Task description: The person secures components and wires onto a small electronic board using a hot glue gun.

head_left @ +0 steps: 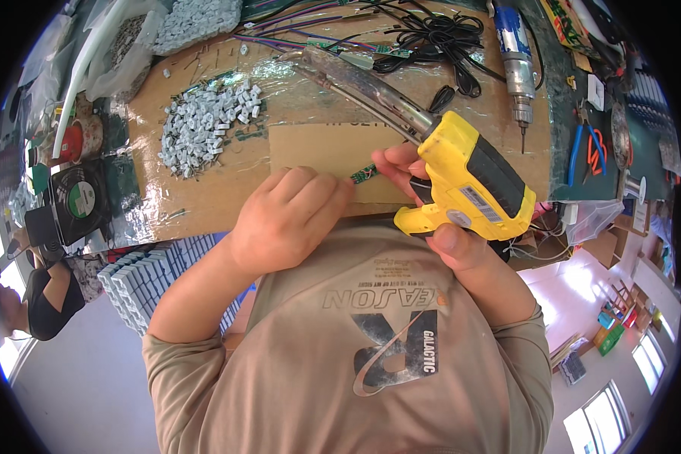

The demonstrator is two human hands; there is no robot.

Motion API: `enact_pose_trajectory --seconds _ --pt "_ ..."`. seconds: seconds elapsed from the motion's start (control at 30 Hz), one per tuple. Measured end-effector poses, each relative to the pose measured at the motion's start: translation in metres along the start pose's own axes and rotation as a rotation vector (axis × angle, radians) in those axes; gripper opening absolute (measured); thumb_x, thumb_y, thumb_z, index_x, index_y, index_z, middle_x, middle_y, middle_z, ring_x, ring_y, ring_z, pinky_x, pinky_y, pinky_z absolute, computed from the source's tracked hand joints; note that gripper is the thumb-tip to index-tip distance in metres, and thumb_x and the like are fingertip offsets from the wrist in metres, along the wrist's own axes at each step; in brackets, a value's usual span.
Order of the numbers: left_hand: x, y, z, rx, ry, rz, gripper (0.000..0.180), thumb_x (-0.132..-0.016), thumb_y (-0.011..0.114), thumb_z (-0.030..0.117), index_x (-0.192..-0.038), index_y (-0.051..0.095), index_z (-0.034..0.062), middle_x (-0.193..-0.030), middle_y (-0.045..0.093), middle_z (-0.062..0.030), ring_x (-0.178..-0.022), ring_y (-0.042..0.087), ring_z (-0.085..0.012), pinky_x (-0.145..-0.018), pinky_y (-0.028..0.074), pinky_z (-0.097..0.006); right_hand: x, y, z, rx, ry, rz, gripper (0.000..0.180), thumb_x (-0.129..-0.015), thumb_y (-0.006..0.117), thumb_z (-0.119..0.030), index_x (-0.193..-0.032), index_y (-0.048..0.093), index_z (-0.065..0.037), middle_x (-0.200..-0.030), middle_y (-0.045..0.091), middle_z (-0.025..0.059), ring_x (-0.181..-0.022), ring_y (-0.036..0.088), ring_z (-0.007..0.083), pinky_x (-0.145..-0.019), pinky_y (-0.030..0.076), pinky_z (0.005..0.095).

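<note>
Over taped cardboard, right hand clasps a yellow plastic soldering gun (metal barrel); left hand pinches a slim green circuit strip.

On the cardboard sheet, a heap of small connectors lies left of the soldering gun; an electric screwdriver, probably, sits beyond.

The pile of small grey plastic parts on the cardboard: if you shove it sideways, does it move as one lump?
Probably not. The pile of small grey parts is loose, separate pieces, with strays already lying around its edge, so it would likely spread. Each looks light. The shiny tape on the cardboard may let them slide.
</note>
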State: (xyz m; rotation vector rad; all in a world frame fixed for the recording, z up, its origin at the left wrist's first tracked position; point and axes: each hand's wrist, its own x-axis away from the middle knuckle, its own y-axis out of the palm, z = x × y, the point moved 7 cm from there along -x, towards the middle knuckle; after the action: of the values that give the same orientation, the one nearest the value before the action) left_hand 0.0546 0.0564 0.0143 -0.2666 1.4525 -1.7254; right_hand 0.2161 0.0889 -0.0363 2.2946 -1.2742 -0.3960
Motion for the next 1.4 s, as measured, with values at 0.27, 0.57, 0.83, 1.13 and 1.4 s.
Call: enact_pose_trajectory --seconds 0.27,0.57,0.83,1.13,1.4 --pt "0.002 -0.002 -0.001 -0.003 -0.031 -0.012 0.048 -0.064 0.060 0.012 -0.108 0.066 -0.0082 -0.097 0.062 -0.0134 -0.080 0.060 -0.0272 -0.069 0.052 -0.035 0.032 -0.010 -0.014 0.074 0.230 0.053 0.075 -0.079 0.081 -0.047 -0.137 0.049 -0.012 -0.114 0.057 0.0102 -0.096 0.061 0.0255 -0.082 0.051 0.0394" --pt "-0.001 0.002 -0.001 0.000 -0.022 0.011 0.041 -0.068 0.062 0.010 -0.105 0.066 -0.0076 -0.095 0.060 -0.0118 -0.080 0.059 -0.0248 -0.069 0.050 -0.033 0.125 -0.057 -0.009 0.256 0.228 0.119 0.034 -0.081 0.076 -0.033 -0.093 0.061 -0.004 -0.079 0.060 0.0037 -0.068 0.056 0.0152 -0.059 0.042 0.0297" --pt "-0.001 0.002 0.001 0.003 -0.021 0.005 0.046 -0.063 0.061 0.010 -0.105 0.066 -0.0096 -0.098 0.062 -0.0151 -0.079 0.060 -0.0276 -0.069 0.052 -0.035 0.138 -0.063 -0.003 0.495 0.229 0.013 0.028 -0.082 0.070 -0.031 -0.075 0.057 -0.007 -0.067 0.056 0.0049 -0.055 0.054 0.0237 -0.050 0.039 0.0339" --pt "-0.002 0.002 0.001 -0.003 -0.030 -0.014 0.046 -0.064 0.061 0.009 -0.106 0.065 -0.0094 -0.098 0.062 -0.0144 -0.080 0.060 -0.0273 -0.069 0.052 -0.035 0.135 -0.060 -0.001 0.458 0.255 0.116 0.028 -0.083 0.072 -0.027 -0.088 0.059 -0.003 -0.070 0.056 0.0039 -0.059 0.054 0.0175 -0.053 0.041 0.0299" --pt "-0.001 0.004 0.001 -0.010 -0.034 -0.029 0.046 -0.064 0.060 0.009 -0.107 0.065 -0.0091 -0.098 0.062 -0.0137 -0.081 0.059 -0.0269 -0.068 0.052 -0.035 0.132 -0.057 0.001 0.370 0.265 0.158 0.032 -0.084 0.073 -0.028 -0.095 0.058 -0.001 -0.072 0.055 0.0021 -0.061 0.052 0.0134 -0.055 0.041 0.0275"
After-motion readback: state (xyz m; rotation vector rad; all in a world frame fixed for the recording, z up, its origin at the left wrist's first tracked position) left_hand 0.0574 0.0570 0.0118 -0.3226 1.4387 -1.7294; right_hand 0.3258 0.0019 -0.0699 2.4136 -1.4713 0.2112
